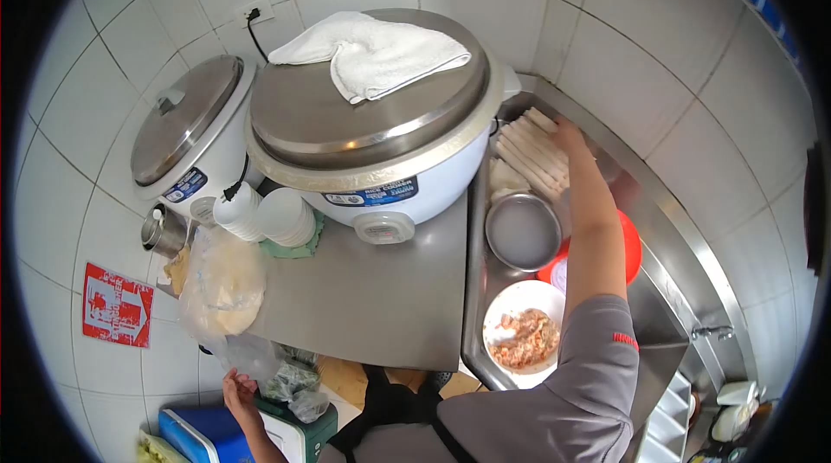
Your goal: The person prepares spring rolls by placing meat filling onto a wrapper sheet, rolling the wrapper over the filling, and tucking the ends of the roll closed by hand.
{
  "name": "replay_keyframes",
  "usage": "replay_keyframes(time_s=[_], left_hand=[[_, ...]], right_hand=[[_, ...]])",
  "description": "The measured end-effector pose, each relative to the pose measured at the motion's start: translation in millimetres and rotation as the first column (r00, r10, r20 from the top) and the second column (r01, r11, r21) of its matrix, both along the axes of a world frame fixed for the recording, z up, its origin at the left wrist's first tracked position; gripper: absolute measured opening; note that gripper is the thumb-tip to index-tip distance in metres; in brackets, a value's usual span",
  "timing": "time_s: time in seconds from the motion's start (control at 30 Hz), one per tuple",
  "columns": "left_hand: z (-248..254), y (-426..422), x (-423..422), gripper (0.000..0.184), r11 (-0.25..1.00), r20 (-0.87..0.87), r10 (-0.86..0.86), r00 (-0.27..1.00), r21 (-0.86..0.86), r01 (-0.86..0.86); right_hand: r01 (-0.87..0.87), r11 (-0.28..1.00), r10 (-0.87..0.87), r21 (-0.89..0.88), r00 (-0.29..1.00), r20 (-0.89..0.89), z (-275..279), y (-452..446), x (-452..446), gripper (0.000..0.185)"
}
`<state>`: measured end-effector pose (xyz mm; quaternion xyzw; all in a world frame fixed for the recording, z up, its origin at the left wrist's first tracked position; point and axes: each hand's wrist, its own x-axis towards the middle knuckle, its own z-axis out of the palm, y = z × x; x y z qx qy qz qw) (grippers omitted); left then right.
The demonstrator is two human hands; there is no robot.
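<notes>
Partly, the right hand [569, 136] is lost to view: its fingers reach over the far right end of a row of long pale rolls [530, 154], and I cannot tell whether they grip one or merely touch it. The rolls are smooth, slim and roughly cylindrical, lying side by side at the far end of the metal sink [474, 316].

The right forearm hides the middle of a glossy red bowl [630, 247]. Left of it, near the rolls, sits a round metal pan [523, 231]; nearer, a white bowl [495, 311] holds a lumpy, moist, orange-pink mixture [525, 337], its right edge close to the sleeve [597, 359].

At the near left, the left hand [241, 391] has loosely bent fingers just beside a crumpled clear plastic bag [251, 357]; whether they pinch it is unclear. A soft white cloth [381, 52] drapes the lid of the large rice cooker [407, 203] on the smooth steel counter [381, 290].
</notes>
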<state>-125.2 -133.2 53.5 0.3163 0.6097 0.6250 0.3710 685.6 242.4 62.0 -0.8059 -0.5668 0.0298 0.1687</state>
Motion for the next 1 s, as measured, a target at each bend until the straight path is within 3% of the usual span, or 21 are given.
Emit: replay_keyframes(time_s=[0.17,0.33,0.43,0.5,0.53,0.57,0.6,0.63,0.67,0.7,0.73,0.77,0.83,0.9,1.0], left_hand=[[11.8,-13.2,-9.0,0.042,0.997,-0.068,0.071,0.995,-0.002,-0.072],[15.2,-9.4,-13.3,0.046,0.998,-0.084,0.045,0.995,-0.035,-0.049],[25.7,4.2,-5.0,0.046,0.999,-0.102,-0.034,0.994,0.015,0.036],[23.0,15.3,-10.4,0.035,0.996,-0.037,-0.056,0.998,0.064,0.058],[21.1,22.8,-12.4,0.031,1.000,0.002,0.015,1.000,0.018,-0.015],[27.8,33.4,-4.7,0.031,1.000,-0.046,0.029,0.999,-0.002,-0.029],[25.2,42.5,-12.6,0.029,0.997,-0.183,-0.039,0.982,-0.072,0.026],[38.5,53.5,5.4,0.025,0.999,-0.202,-0.032,0.979,-0.023,0.028],[34.9,65.1,-5.7,0.022,0.988,-0.347,-0.157,0.925,-0.052,0.148],[42.0,77.3,3.4,0.022,0.985,-0.386,-0.165,0.908,-0.017,0.172],[32.5,88.4,-3.2,0.019,0.981,-0.441,-0.167,0.882,0.010,0.191],[29.8,97.1,-5.0,0.020,0.985,-0.551,-0.164,0.818,-0.041,0.169],[32.0,109.6,-8.9,0.022,0.965,-0.681,-0.264,0.683,-0.174,0.199],[35.9,121.8,-16.6,0.024,0.897,-0.713,-0.442,0.544,-0.342,0.280],[29.1,154.5,-32.6,0.028,0.972,-0.803,-0.233,0.548,-0.187,0.140]], right_hand=[[0.108,0.994,-0.106,-0.030,0.993,0.055,-13.4,22.3,1.0,0.049],[0.143,0.986,-0.123,-0.081,0.969,0.213,-16.8,17.6,-9.2,0.045],[0.146,0.987,-0.130,-0.061,0.967,0.218,-15.8,5.8,-11.6,0.044],[0.198,0.978,-0.175,-0.072,0.954,0.242,-9.7,0.4,-6.3,0.044],[0.121,0.992,-0.113,-0.020,0.966,0.234,-36.2,19.6,33.7,0.043],[-0.030,0.995,0.006,0.091,0.967,0.255,-25.0,6.5,38.0,0.041],[-0.099,0.992,0.073,0.084,0.960,0.271,-14.8,8.1,48.9,0.042],[-0.046,0.997,0.032,0.062,0.975,0.221,19.1,-6.9,33.0,0.043],[-0.073,0.987,0.049,0.141,0.985,0.165,15.5,1.1,51.5,0.043],[-0.327,0.944,0.297,0.049,0.904,0.308,7.2,21.0,102.7,0.043],[-0.338,0.938,0.346,-0.076,0.904,0.251,50.7,-5.0,75.4,0.040],[-0.415,0.910,0.415,0.001,0.908,0.054,69.0,-17.6,74.4,0.037],[-0.369,0.907,0.353,-0.202,0.929,-0.111,130.8,-52.9,60.5,0.035],[-0.369,0.914,0.353,-0.168,0.928,-0.119,179.6,-93.5,35.3,0.035],[-0.352,0.935,0.350,-0.045,0.935,-0.053,242.8,-155.9,-47.0,0.037]])
